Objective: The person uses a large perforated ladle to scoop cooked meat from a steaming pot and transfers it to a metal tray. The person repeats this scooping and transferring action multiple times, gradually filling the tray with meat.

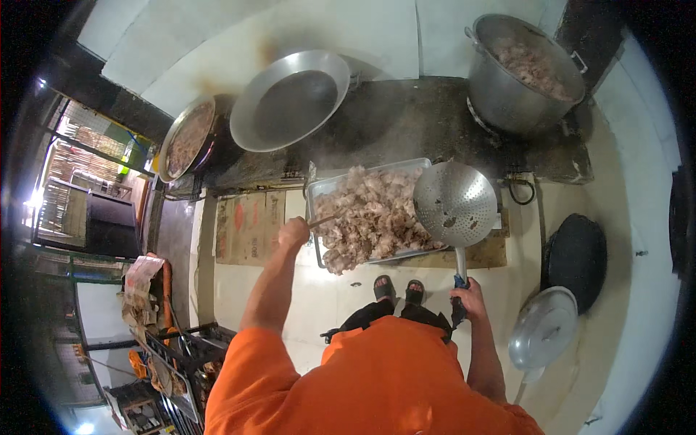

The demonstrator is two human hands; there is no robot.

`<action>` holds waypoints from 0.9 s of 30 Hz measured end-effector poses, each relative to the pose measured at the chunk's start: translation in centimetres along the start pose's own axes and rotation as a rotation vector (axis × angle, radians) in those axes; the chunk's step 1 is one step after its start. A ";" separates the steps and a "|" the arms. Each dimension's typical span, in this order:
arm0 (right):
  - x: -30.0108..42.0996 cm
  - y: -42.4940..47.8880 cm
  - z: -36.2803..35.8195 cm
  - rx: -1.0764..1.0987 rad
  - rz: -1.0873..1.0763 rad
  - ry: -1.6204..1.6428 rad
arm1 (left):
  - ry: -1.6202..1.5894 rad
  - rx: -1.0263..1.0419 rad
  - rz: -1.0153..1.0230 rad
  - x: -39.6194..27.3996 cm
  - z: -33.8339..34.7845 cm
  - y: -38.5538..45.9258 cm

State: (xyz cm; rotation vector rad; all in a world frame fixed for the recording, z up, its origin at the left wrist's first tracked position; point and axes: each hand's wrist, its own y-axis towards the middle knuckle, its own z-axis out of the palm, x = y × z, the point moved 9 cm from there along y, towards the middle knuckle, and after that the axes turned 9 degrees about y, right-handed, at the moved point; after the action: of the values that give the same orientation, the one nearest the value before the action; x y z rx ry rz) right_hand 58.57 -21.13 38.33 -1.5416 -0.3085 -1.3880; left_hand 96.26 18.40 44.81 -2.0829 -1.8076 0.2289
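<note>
A metal tray (314, 197) before me is heaped with chunks of pale brown cooked meat (375, 215), and some pieces hang over its front left edge. My left hand (294, 231) grips a thin stick-like utensil (324, 219), whose far end meets the meat. In my right hand (471, 300) is the handle of a large perforated metal skimmer (455, 204), wrapped in dark material. The skimmer's round bowl overlaps the right side of the tray in view, with a few dark bits stuck to it. Whether it touches the tray I cannot tell.
On the dark counter (375, 130) stand a wide metal pan (296, 103), a pan of brown food (190, 138) and a tall pot of meat (530, 76). Flattened cardboard (247, 228) lies below. A metal lid (544, 329) and a black round object (577, 261) lean at right.
</note>
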 end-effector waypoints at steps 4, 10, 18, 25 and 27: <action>0.1 1.0 0.8 -0.072 0.013 -0.101 | -0.126 -0.074 -0.065 0.1 0.6 2.1; -1.1 1.7 3.0 -0.098 -0.022 -0.126 | -0.201 -0.013 -0.082 3.7 4.3 9.0; -1.8 3.1 4.0 -0.113 0.021 -0.003 | -0.055 -0.102 0.053 9.5 10.8 17.7; -2.2 4.3 1.8 -0.136 0.021 -0.021 | 0.270 -0.157 0.307 7.9 10.7 15.3; -2.8 4.4 0.9 -0.144 0.002 -0.040 | 0.280 -0.157 0.328 5.2 9.0 13.2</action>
State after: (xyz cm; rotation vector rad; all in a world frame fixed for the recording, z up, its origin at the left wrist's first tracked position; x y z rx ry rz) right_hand 61.49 -21.34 33.86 -1.6885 -0.2358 -1.4040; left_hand 106.04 23.56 32.16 -2.3776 -1.3563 -0.1213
